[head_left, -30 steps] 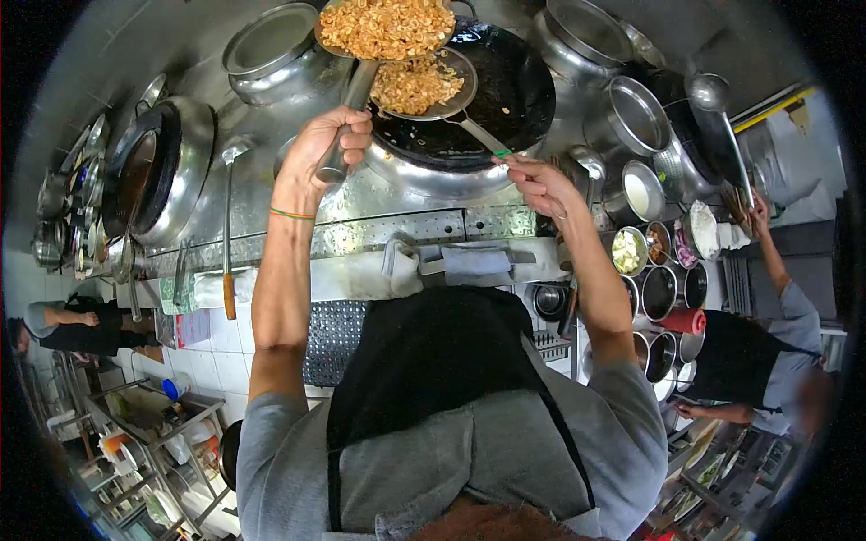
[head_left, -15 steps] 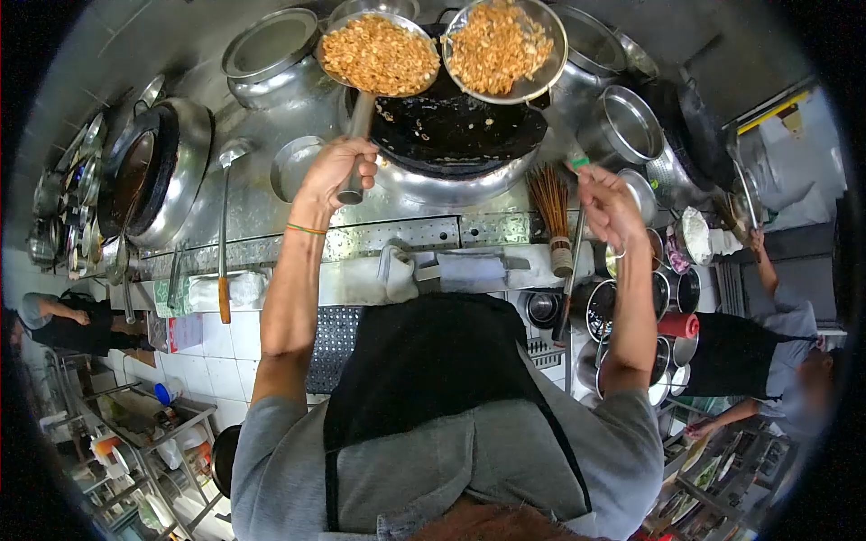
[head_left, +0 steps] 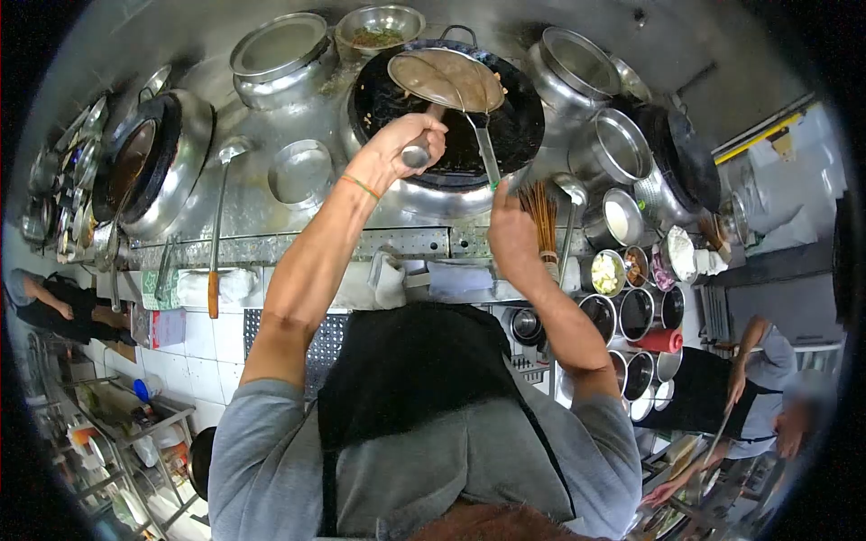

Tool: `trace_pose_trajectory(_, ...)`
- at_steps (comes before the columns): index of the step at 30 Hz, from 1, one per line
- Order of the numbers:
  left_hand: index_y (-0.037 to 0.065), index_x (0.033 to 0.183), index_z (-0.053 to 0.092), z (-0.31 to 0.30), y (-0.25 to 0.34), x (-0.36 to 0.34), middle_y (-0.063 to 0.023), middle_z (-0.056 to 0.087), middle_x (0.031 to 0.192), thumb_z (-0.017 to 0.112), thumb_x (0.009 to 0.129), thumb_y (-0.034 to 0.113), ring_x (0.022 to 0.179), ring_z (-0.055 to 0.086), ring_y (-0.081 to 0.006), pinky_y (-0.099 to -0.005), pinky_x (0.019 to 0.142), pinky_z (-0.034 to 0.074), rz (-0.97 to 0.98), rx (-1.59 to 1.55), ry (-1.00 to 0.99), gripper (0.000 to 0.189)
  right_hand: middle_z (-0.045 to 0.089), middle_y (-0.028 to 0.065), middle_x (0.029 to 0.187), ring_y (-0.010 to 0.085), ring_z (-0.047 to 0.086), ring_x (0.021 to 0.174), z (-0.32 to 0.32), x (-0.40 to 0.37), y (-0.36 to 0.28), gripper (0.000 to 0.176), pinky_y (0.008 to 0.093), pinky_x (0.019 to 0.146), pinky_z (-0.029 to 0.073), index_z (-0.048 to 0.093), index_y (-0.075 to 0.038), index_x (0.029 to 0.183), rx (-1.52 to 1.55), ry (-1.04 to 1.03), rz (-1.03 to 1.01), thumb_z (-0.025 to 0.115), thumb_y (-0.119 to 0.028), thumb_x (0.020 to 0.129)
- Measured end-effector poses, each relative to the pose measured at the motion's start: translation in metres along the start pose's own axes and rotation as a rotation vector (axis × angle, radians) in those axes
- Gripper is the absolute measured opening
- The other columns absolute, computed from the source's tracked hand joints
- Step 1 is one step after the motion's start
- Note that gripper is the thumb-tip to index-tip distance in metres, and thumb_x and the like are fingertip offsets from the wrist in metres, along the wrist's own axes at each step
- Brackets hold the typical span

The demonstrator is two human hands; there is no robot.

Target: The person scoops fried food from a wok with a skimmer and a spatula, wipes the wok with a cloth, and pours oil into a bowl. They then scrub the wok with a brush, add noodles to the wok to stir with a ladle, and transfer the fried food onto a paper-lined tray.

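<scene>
My left hand [head_left: 401, 149] is closed around the thick metal handle [head_left: 416, 155] of a strainer. My right hand [head_left: 514, 236] grips the flat handle [head_left: 486, 149] of a mesh strainer [head_left: 446, 79], a green bit showing by the fingers. The mesh strainer's rounded underside faces up above the black wok [head_left: 451, 171]. It appears laid over the left-hand strainer, whose bowl is mostly hidden. The brown fried pieces held before are largely out of sight; a few bits show around the wok's inside.
Behind the wok sits a metal bowl [head_left: 380, 27] with food in it. Lidded pots [head_left: 280, 50] flank it. A bamboo brush [head_left: 541, 216] and a ladle [head_left: 570, 187] stand right; another ladle [head_left: 223, 207] lies left. A co-worker [head_left: 749, 379] holds a long tool at right.
Both strainers have come together over the wok, the right one turned over on the left. My right hand moved left, my left hand right. The brown pieces have gone from view.
</scene>
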State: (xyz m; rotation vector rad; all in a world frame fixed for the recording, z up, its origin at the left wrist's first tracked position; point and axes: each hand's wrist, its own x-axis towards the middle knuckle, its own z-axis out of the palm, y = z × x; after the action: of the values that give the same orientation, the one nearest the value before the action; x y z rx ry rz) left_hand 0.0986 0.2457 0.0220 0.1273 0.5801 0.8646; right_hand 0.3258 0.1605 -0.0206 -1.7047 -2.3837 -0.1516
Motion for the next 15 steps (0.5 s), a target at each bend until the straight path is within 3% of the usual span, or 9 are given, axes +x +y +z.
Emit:
trace_pose_trajectory(4,0.006,0.081,0.043,-0.022,-0.014,-0.019,0.0016,0.043,0.061,0.049,0.088,0.004,0.046,0.041,-0.0047,-0.0187,0.035,0.034,0.116,0.199,-0.029,0.009,0.064,0.0230,0.079,0.0371,0.064,0.066,-0.042,0.016,0.056,0.039,0.0404,0.061,0.054,0.055,0.009,0.119,0.342,0.222,-0.207,0.054,0.002,0.081)
trace_pose_trajectory(6,0.003,0.089,0.044,-0.041,-0.015,-0.042,0.0021,0.042,0.063,0.049,0.088,0.005,0.046,0.040,-0.0038,-0.0187,0.035,0.033,0.089,0.185,-0.085,0.005,0.065,0.0229,0.082,0.0338,0.066,0.069,-0.092,0.012,0.060,0.029,0.0379,0.065,0.052,0.062,0.004,0.112,0.579,0.117,0.147,0.055,-0.002,0.085)
trace_pose_trajectory(8,0.001,0.094,0.045,-0.048,-0.012,-0.046,0.0022,0.041,0.066,0.050,0.088,0.006,0.047,0.039,-0.0038,-0.0189,0.035,0.033,0.078,0.132,-0.119,0.009,0.065,0.0241,0.085,0.0325,0.066,0.070,-0.100,0.011,0.073,0.028,0.0366,0.067,0.051,0.062,0.001,0.112,0.582,0.207,0.135,0.056,-0.005,0.086)
trace_pose_trajectory(9,0.005,0.085,0.043,-0.048,-0.009,-0.044,0.0031,0.040,0.063,0.051,0.088,0.006,0.046,0.039,-0.0041,-0.0192,0.036,0.033,0.055,0.091,-0.126,0.009,0.065,0.0254,0.089,0.0312,0.067,0.072,-0.103,0.009,0.073,0.027,0.0354,0.069,0.050,0.063,-0.001,0.113,0.583,0.291,0.124,0.056,-0.007,0.088)
trace_pose_trajectory(10,0.009,0.077,0.041,-0.048,-0.009,-0.046,0.0040,0.039,0.061,0.053,0.087,0.006,0.046,0.039,-0.0044,-0.0195,0.037,0.032,0.034,0.049,-0.135,0.016,0.047,0.0023,0.059,0.0069,0.040,0.055,-0.110,0.010,0.069,0.020,0.0259,0.049,0.036,0.063,0.001,0.108,0.623,0.307,0.115,0.055,-0.007,0.091)
trace_pose_trajectory(11,0.008,0.080,0.042,-0.045,-0.012,-0.048,0.0037,0.040,0.062,0.053,0.087,0.005,0.046,0.040,-0.0043,-0.0193,0.037,0.033,0.100,0.115,-0.067,0.013,0.047,0.0022,0.059,0.0066,0.040,0.054,-0.108,0.012,0.073,0.022,0.0256,0.049,0.036,0.062,0.001,0.111,0.599,0.311,0.109,0.055,-0.007,0.091)
trace_pose_trajectory(14,0.006,0.084,0.045,-0.055,-0.017,-0.062,0.0031,0.041,0.064,0.052,0.087,0.005,0.047,0.041,-0.0042,-0.0194,0.036,0.034,0.097,0.086,-0.125,0.008,0.049,0.0030,0.060,0.0059,0.040,0.055,-0.099,0.012,0.087,0.027,0.0249,0.049,0.037,0.060,0.001,0.116,0.555,0.321,0.097,0.055,-0.007,0.091)
trace_pose_trajectory(15,-0.003,0.100,0.049,-0.059,-0.017,-0.062,0.0007,0.043,0.068,0.050,0.088,0.005,0.045,0.040,-0.0047,-0.0203,0.034,0.034,0.109,0.035,-0.158,0.014,0.051,0.0039,0.061,0.0055,0.041,0.056,-0.094,0.007,0.088,0.029,0.0245,0.050,0.038,0.059,0.000,0.118,0.540,0.304,0.089,0.056,-0.006,0.091)
